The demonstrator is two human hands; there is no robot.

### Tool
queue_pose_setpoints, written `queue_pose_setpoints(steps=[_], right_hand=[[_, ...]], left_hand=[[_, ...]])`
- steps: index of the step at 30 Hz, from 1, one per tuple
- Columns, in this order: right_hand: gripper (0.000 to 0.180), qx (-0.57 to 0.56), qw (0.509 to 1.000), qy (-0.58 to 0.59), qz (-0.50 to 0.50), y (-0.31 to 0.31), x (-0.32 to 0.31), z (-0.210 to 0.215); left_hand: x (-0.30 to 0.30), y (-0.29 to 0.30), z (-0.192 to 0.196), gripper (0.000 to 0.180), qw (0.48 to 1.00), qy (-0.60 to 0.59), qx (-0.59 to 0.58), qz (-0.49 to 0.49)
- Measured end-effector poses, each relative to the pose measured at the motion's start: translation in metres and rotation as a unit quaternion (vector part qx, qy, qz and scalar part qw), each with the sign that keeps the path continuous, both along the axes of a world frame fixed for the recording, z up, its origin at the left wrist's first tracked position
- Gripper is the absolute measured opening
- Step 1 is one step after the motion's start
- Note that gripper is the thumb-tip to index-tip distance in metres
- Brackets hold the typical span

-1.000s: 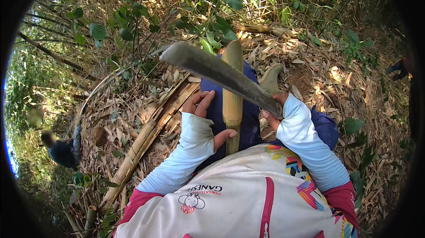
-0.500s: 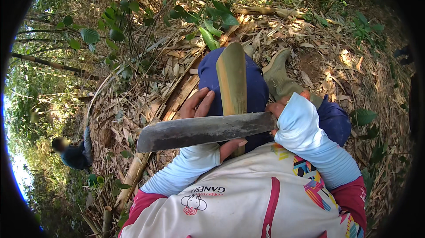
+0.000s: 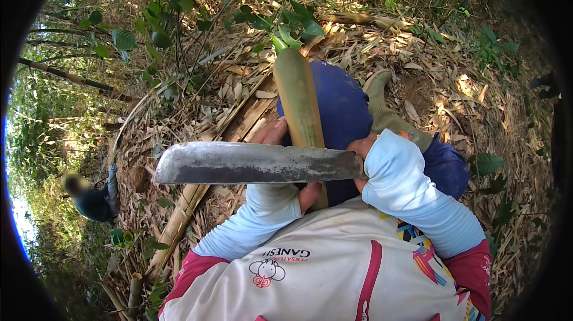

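Note:
My right hand (image 3: 362, 147) is closed round the handle end of a machete (image 3: 256, 164), whose broad, dark-stained steel blade points left. The blade lies across a split piece of green bamboo (image 3: 301, 97) with a pale cut edge, which stands lengthwise before me. My left hand (image 3: 273, 132) grips the bamboo's lower part, fingers on its left side and thumb nearer my body. The blade hides the middle of that hand and part of the bamboo. Behind the bamboo is my knee in blue trousers (image 3: 343, 103); whether they touch, I cannot tell.
Dry leaves and bamboo husks (image 3: 239, 76) litter the ground. A long bamboo pole (image 3: 179, 219) lies to the left. One rubber boot (image 3: 388, 109) shows beyond my right arm. Far left, a person (image 3: 98, 201) in dark clothing is low among the plants. Leafy stems (image 3: 292, 17) rise ahead.
The machete has shifted left and slightly away from me, its blade now more level. The bamboo's far end has tilted left. Both hands keep their grip.

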State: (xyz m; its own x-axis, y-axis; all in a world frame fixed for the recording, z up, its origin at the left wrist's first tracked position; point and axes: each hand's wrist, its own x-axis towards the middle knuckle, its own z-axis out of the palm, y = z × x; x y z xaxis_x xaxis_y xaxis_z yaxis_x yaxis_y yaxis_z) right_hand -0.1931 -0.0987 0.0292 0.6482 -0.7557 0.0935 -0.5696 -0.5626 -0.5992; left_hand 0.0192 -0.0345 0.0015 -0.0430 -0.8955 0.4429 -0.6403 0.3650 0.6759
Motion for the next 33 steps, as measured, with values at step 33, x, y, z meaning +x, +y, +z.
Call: queue_pose_setpoints(steps=[33], right_hand=[[0.019,-0.132,0.974,0.184,-0.018,-0.007,-0.030,0.002]], left_hand=[[0.015,0.023,-0.048,0.089,0.960,0.277,-0.035,-0.024]])
